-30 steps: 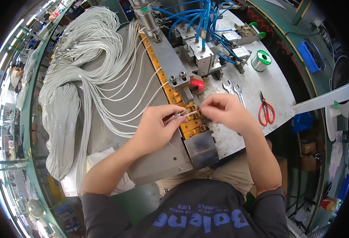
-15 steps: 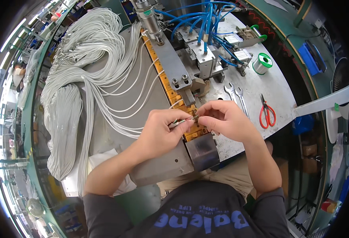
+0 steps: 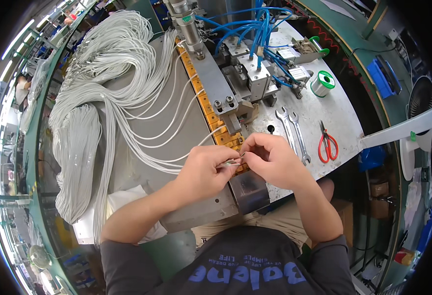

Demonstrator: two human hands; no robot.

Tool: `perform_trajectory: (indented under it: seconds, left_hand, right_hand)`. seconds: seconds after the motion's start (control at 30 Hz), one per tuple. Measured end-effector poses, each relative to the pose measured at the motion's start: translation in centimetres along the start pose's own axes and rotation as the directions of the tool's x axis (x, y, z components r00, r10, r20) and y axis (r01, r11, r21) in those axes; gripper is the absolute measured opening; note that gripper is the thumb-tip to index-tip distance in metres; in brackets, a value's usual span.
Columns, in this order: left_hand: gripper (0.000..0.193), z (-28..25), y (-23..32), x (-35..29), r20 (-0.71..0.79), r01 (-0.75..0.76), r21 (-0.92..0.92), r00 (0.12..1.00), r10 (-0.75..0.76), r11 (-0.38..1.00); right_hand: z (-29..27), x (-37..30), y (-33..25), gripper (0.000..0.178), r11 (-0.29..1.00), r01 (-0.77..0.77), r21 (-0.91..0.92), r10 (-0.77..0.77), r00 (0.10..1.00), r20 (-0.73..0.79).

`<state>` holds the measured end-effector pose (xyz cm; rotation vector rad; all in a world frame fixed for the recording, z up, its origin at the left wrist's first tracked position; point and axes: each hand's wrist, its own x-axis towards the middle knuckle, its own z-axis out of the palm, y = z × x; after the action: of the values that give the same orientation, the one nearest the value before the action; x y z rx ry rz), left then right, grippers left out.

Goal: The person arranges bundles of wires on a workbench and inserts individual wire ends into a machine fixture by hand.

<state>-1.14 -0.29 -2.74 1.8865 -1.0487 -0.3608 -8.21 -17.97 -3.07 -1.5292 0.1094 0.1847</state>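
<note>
My left hand (image 3: 203,169) pinches the end of a white cable (image 3: 231,163), its thin inner wires showing between thumb and forefinger. Thumb and fingertips of my right hand (image 3: 276,160) close on the tips of those wires, so the two hands almost meet. Both are over the near end of an orange-yellow fixture strip (image 3: 203,101), which has several cable ends laid in it. What lies right under the fingers is hidden. Just beyond them is the steel press head (image 3: 232,123) of the machine.
A large bundle of white cables (image 3: 78,162) covers the left of the bench. To the right lie two wrenches (image 3: 287,130), red-handled snips (image 3: 328,147) and a solder wire spool (image 3: 322,83). Blue air hoses (image 3: 260,29) run over the machine at the back.
Both hands have drawn slightly nearer to me, still together at the cable end. The wrenches now show more fully beyond my right hand.
</note>
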Motion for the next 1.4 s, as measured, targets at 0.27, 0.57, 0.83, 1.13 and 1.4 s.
perform_trajectory:
  seconds: [0.27, 0.57, 0.83, 1.13, 1.4]
  left_hand:
    - [0.008, -0.6, 0.1, -0.2, 0.181, 0.093, -0.107, 0.981, -0.073, 0.990]
    - [0.010, 0.0, -0.8, 0.0, 0.068, -0.030, 0.348, 0.998, 0.007, 0.937]
    - [0.012, -0.8, -1.2, 0.8, 0.032, -0.006, 0.487, 0.999, -0.011, 0.874]
    - [0.022, -0.4, -1.3, 0.5, -0.061, -0.115, 0.262, 0.989, 0.136, 0.958]
    - [0.014, -1.4, -0.5, 0.9, 0.107, 0.274, -0.246, 0.961, -0.255, 0.930]
  right_hand:
    - [-1.2, -0.3, -0.4, 0.007, 0.990, 0.066, -0.126, -0.048, 0.988, 0.145]
    - [-3.8, 1.0, 2.1, 0.016, 0.964, -0.258, 0.056, 0.252, 0.963, 0.093]
    - [-3.4, 3.1, 3.8, 0.017, 0.915, 0.126, -0.384, -0.151, 0.988, -0.036]
    - [-3.5, 2.4, 3.1, 0.016, 0.976, -0.216, 0.018, 0.216, 0.974, -0.069]
    - [-0.5, 1.2, 1.0, 0.008, 0.927, 0.288, -0.239, -0.290, 0.957, 0.029]
